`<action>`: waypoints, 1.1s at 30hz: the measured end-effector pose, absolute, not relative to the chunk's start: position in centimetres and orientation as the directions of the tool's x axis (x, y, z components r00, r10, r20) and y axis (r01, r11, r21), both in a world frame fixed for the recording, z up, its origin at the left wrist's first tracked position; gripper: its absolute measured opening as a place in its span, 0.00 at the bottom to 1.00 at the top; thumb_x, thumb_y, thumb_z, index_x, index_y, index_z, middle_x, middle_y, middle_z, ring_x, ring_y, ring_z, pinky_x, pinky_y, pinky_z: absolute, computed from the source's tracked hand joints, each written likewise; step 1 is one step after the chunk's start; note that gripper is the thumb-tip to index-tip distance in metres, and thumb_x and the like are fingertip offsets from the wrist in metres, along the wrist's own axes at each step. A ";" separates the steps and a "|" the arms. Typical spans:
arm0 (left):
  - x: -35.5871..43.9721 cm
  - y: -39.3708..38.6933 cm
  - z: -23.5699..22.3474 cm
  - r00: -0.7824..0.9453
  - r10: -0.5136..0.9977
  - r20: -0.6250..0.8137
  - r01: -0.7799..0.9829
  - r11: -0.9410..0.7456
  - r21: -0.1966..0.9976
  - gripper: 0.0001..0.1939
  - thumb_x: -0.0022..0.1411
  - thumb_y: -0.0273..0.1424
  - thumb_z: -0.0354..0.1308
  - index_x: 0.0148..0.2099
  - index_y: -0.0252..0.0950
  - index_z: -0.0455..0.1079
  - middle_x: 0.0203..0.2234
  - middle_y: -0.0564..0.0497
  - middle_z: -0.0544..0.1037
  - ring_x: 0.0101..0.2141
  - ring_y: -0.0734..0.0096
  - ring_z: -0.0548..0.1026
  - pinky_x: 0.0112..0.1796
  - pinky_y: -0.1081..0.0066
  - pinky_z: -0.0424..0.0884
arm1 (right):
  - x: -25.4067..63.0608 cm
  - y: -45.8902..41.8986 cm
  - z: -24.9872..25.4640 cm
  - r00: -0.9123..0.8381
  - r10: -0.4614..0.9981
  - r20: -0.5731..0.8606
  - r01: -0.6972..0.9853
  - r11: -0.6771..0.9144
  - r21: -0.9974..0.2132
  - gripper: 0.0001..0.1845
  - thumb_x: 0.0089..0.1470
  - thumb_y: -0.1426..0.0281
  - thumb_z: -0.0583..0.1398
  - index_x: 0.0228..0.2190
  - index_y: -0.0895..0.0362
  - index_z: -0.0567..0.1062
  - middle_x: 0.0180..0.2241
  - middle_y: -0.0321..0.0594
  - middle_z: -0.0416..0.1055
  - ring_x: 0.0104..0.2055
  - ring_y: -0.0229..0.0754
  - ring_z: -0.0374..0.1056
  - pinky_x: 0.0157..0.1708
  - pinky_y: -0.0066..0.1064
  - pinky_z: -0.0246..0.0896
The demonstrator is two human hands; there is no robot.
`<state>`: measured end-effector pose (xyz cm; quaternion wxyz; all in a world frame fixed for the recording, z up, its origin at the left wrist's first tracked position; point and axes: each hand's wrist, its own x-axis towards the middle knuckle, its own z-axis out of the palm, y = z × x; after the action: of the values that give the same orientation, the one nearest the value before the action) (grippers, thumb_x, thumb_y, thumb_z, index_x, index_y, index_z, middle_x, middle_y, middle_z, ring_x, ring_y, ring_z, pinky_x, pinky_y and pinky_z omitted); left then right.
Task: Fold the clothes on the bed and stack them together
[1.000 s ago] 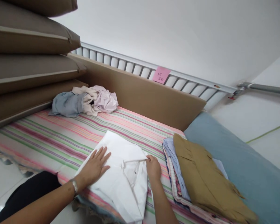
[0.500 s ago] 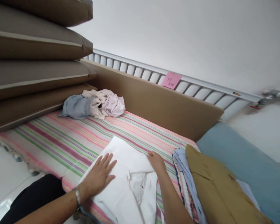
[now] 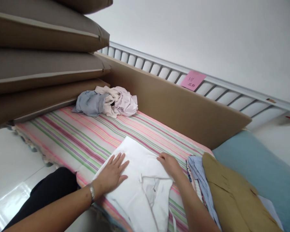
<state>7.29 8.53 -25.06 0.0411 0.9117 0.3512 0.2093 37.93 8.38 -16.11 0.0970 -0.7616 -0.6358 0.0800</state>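
Note:
A white garment (image 3: pixel 140 167), partly folded, lies flat on the striped cloth (image 3: pixel 87 129); a button shows on its folded-over part. My left hand (image 3: pixel 112 172) rests palm down on its left side, fingers spread. At the garment's right edge, my right hand (image 3: pixel 169 164) has its fingers closed in a pinch on the fabric. A narrow white tie trails from the garment near my right forearm.
A pile of folded clothes with a khaki garment (image 3: pixel 232 190) on top sits at the right, beside a blue pad (image 3: pixel 251 154). Crumpled clothes (image 3: pixel 106 101) lie at the back left, near stacked brown cushions (image 3: pixel 50 64). A brown board (image 3: pixel 174 100) stands along the radiator (image 3: pixel 215 93), which bears a pink note (image 3: pixel 193 80).
The camera view has shifted, so the surroundings sit farther right in the picture. Both hands keep nearly the same places on the white garment.

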 end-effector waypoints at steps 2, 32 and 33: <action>7.3 8.5 -24.9 0.667 0.662 0.341 0.621 -0.747 0.236 0.29 0.65 0.47 0.45 0.65 0.43 0.53 0.64 0.43 0.52 0.63 0.53 0.50 0.59 0.52 0.48 | 38.2 8.2 -15.8 0.197 0.980 -0.011 0.946 -0.193 -0.259 0.12 0.54 0.62 0.53 0.25 0.54 0.71 0.24 0.34 0.71 0.29 0.38 0.64 0.29 0.29 0.50; -0.5 5.6 -27.3 0.590 0.722 0.361 0.684 -0.685 0.251 0.26 0.69 0.41 0.39 0.64 0.38 0.55 0.63 0.46 0.56 0.63 0.60 0.52 0.59 0.54 0.52 | 27.8 -15.0 -21.2 0.512 0.777 -0.366 0.047 -0.450 -0.892 0.34 0.40 0.53 0.62 0.46 0.60 0.68 0.17 0.32 0.69 0.14 0.34 0.59 0.18 0.27 0.53; -0.7 5.5 -27.4 0.595 0.723 0.351 0.684 -0.685 0.251 0.25 0.69 0.41 0.39 0.64 0.39 0.55 0.63 0.46 0.57 0.63 0.61 0.52 0.59 0.54 0.52 | 27.5 -14.6 -21.1 0.496 0.785 -0.372 0.069 -0.463 -0.884 0.36 0.40 0.54 0.62 0.49 0.60 0.66 0.17 0.32 0.70 0.14 0.34 0.59 0.17 0.27 0.53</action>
<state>-0.70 5.50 -27.38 0.0446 0.8918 0.3946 0.2168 27.49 -14.56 -21.14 0.4330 -0.7486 -0.2850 0.4134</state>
